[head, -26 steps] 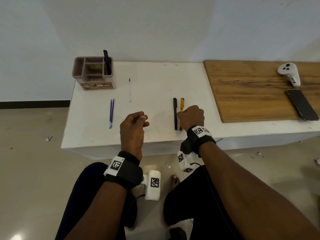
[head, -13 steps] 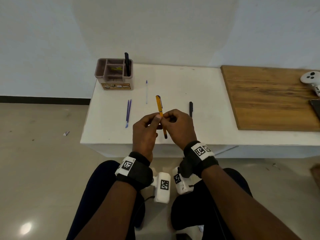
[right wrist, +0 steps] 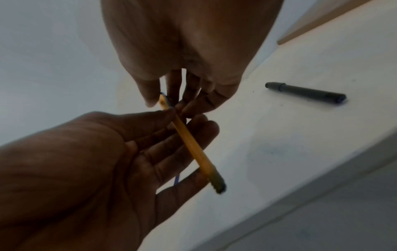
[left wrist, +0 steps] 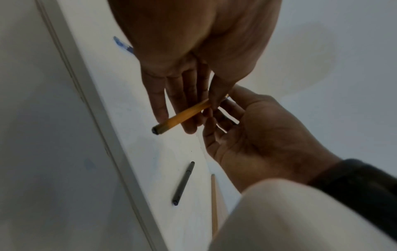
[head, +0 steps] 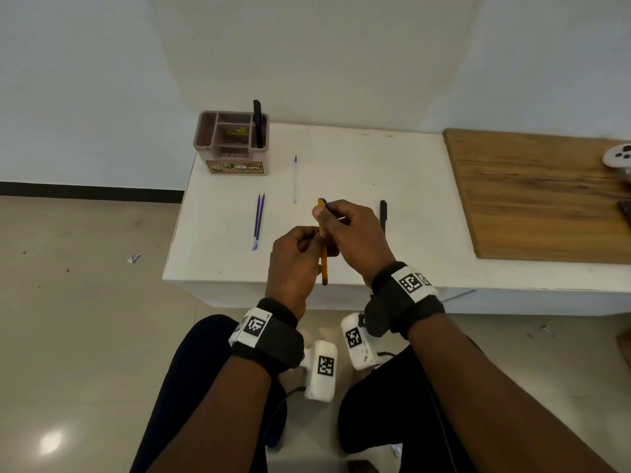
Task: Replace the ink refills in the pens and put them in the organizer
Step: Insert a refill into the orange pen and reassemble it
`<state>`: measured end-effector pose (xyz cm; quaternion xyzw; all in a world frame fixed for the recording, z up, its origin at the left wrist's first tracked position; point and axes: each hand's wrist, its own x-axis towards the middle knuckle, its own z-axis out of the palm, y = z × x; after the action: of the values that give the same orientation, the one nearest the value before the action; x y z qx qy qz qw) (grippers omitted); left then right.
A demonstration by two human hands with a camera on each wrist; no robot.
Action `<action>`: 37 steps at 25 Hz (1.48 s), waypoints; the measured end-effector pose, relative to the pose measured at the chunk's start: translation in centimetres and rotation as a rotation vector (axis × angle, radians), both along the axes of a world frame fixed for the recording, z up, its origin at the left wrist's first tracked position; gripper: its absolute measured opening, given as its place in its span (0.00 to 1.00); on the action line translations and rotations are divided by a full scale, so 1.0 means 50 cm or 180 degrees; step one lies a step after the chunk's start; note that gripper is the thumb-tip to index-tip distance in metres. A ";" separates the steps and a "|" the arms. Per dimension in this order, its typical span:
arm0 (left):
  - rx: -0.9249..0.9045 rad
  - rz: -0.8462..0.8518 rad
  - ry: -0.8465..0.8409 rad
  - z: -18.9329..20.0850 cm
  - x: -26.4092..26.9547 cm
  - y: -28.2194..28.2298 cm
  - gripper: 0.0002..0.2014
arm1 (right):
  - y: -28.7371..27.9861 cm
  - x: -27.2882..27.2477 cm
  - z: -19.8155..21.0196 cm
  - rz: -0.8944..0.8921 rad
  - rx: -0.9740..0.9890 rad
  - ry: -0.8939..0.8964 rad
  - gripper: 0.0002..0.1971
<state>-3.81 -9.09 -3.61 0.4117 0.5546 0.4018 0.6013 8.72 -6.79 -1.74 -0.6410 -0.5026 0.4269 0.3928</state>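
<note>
Two hands [head: 327,247], slim yellow pen [head: 323,264]

Head view: high, looks forward and down over the near edge of the white table [head: 341,158] toward the far wall; both forearms and lap in frame.

Left wrist view: very close, under the left palm, faces along the fingers across the table toward the right hand [left wrist: 257,144].

Right wrist view: very close, faces along the fingers toward the left hand [right wrist: 86,169].

All three share the orange pen [head: 323,264] and black pen [head: 383,213].
</note>
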 end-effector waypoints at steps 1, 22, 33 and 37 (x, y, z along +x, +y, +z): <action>0.0037 -0.0025 0.0029 0.000 0.000 0.000 0.10 | 0.002 -0.003 -0.002 0.0028 -0.0016 -0.0008 0.14; 0.0024 -0.0179 -0.0359 0.004 0.016 -0.020 0.10 | 0.057 0.002 0.020 -0.0483 0.0101 -0.0206 0.19; -0.0180 0.0881 0.0140 -0.028 -0.025 0.014 0.07 | 0.130 -0.001 -0.044 -0.0623 -0.0387 -0.0177 0.12; -0.0204 0.0948 0.0175 -0.035 -0.032 0.023 0.08 | 0.175 -0.019 -0.099 -0.0218 -0.0709 -0.1125 0.14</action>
<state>-5.40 -7.95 -5.36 0.3163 0.6383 0.4572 0.5324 7.75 1.97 -6.67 -0.7621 -0.4913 0.3471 0.2395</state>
